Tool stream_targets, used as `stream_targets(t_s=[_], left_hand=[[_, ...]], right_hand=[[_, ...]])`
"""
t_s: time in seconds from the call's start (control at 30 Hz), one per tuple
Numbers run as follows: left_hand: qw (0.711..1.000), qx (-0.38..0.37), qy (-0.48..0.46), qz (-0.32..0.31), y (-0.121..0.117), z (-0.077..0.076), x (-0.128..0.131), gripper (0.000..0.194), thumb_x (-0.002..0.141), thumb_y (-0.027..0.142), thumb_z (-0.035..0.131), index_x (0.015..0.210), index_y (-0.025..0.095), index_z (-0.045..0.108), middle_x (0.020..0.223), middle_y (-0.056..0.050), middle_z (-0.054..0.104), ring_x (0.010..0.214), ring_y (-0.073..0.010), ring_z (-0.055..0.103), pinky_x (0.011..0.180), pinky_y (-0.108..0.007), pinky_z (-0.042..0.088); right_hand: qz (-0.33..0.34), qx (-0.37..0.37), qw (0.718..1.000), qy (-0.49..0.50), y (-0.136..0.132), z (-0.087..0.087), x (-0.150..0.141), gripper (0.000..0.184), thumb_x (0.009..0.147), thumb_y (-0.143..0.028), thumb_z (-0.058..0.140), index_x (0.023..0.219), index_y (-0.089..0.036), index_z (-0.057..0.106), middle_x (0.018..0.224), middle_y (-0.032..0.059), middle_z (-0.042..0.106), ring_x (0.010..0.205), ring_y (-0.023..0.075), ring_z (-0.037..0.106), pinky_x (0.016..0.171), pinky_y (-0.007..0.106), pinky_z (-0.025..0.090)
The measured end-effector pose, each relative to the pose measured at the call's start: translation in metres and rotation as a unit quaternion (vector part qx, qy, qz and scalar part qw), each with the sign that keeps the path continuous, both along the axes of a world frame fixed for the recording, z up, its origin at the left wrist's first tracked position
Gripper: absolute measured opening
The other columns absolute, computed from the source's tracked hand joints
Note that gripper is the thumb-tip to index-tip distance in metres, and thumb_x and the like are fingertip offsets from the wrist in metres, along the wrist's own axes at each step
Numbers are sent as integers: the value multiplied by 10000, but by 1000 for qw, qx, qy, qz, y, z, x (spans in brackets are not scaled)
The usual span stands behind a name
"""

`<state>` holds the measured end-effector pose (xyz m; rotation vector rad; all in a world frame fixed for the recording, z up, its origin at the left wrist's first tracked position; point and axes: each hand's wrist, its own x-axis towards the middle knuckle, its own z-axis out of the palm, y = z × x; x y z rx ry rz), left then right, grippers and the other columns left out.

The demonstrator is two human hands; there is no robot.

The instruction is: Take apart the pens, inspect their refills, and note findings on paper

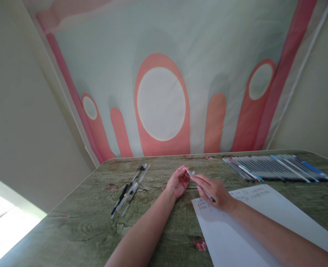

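My right hand holds a slim pen that runs from its pale end near my left fingertips down to a dark tip by my right palm. My left hand pinches the pen's pale upper end, fingers curled together. Both hands hover over the wood-patterned table, at the top left corner of a white sheet of paper with faint writing along its upper edge.
A row of several pens lies side by side at the table's far right. A few loose pens and clear tubes lie to the left. A pink and white patterned cloth hangs behind the table.
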<state>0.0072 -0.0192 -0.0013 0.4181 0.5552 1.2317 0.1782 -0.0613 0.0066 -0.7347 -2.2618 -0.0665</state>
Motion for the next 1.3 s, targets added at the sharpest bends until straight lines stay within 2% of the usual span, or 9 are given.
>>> stream_targets(t_s=[0.17, 0.6, 0.93, 1.3], left_hand=[[1000, -14, -1, 15, 0, 0, 2, 143, 677, 153, 645, 796, 130, 569, 750, -30, 644, 623, -80, 583, 612, -189, 475], [999, -14, 8, 31, 0, 1, 2, 198, 635, 96, 668, 799, 143, 567, 758, -16, 646, 607, -65, 577, 600, -169, 471], [997, 47, 57, 37, 1, -1, 1, 224, 625, 102, 675, 816, 142, 565, 762, -16, 640, 579, -49, 557, 583, -155, 459], [992, 71, 90, 48, -1, 0, 6, 188, 636, 157, 679, 795, 131, 584, 764, -26, 645, 557, -42, 535, 571, -151, 437]], right_hand=[[-3, -3, 1000, 0, 0, 0, 0, 433, 818, -180, 365, 1250, -199, 393, 1159, 87, 512, 938, 170, 562, 773, 287, 487], [5, 12, 1000, 14, -1, 1, 0, 423, 820, -181, 359, 1239, -199, 409, 1145, 89, 524, 953, 175, 559, 776, 284, 489], [6, 7, 1000, 9, 1, -1, 1, 441, 813, -166, 368, 1253, -193, 387, 1154, 90, 517, 952, 171, 557, 790, 290, 483], [-3, -8, 1000, 7, 1, -3, 2, 440, 817, -159, 369, 1255, -201, 381, 1164, 85, 506, 979, 167, 543, 793, 285, 478]])
